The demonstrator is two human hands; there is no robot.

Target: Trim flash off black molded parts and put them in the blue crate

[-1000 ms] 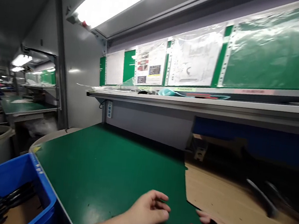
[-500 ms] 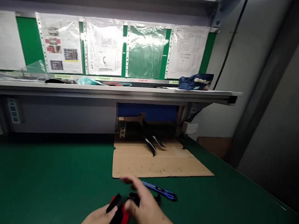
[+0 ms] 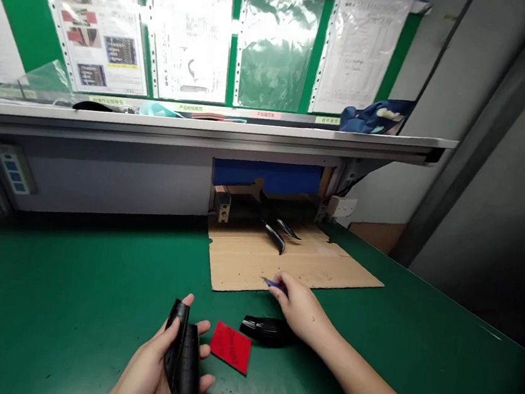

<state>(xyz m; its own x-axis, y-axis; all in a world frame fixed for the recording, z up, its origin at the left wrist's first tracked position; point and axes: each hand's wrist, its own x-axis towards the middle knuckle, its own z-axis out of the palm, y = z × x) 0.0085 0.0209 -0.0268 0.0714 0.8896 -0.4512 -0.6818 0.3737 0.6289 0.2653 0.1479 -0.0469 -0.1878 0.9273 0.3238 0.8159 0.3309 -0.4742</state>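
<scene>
My left hand (image 3: 148, 367) is wrapped round a long black curved plastic part (image 3: 183, 359), held upright near the table's front edge. A red card (image 3: 231, 346) lies flat on the green mat just to its right. Beyond the card lies another black part (image 3: 266, 330). My right hand (image 3: 299, 309) reaches over that part and closes on a blue utility knife (image 3: 270, 282), whose tip pokes out at the edge of the cardboard sheet (image 3: 330, 268).
Two black curved parts (image 3: 280, 234) lie on the cardboard in front of an open box under the shelf (image 3: 204, 128). Document sleeves hang on the green back board. A blue cloth bundle (image 3: 376, 115) sits on the shelf's right end. A power strip (image 3: 12, 168) is at left.
The view swung right and then dropped. My left hand now grips the black part away from the red card, and my right hand has moved forward onto the blue knife.
</scene>
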